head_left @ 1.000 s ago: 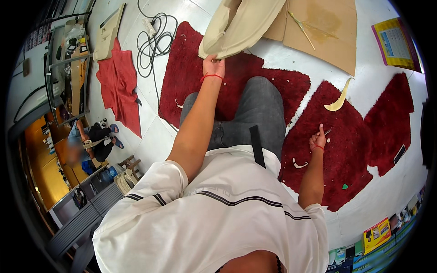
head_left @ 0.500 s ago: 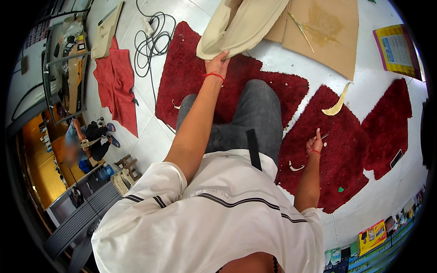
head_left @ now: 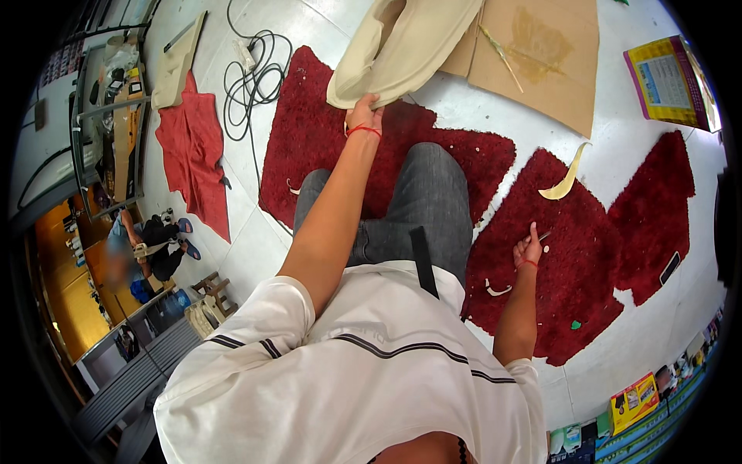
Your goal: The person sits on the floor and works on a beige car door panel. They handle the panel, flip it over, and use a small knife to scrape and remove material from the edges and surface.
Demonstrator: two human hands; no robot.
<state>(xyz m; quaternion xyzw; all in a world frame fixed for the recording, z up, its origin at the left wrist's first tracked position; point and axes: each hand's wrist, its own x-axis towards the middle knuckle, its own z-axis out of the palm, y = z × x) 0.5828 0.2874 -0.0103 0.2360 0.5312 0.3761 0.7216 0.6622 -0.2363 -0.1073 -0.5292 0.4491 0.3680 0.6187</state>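
Observation:
My left hand [head_left: 364,116] reaches forward, its fingers closed on the near edge of a large cream-coloured panel [head_left: 433,42]. The panel is long and smooth, with a dark slot running down its middle; its far end lies outside the picture. Off to the right, my right hand [head_left: 529,249] is held above a dark red rug. Its index finger points forward while the other fingers curl round a small, thin, metallic-looking tool [head_left: 546,234], mostly hidden by the hand. Beyond that hand lies a curved cream offcut [head_left: 563,184].
Red rug pieces [head_left: 591,263] cover the floor, with small scraps and a phone [head_left: 670,267] on them. Cardboard [head_left: 568,93] carries a thin stick [head_left: 502,58]. At left are a coiled black cable [head_left: 251,85], red material [head_left: 193,155] and a seated person [head_left: 147,247]. A box [head_left: 668,85] stands far right.
The whole view has shifted slightly. My left hand keeps its hold on the panel's edge, its fingers a little repositioned. My right hand stays over the rug with the small tool.

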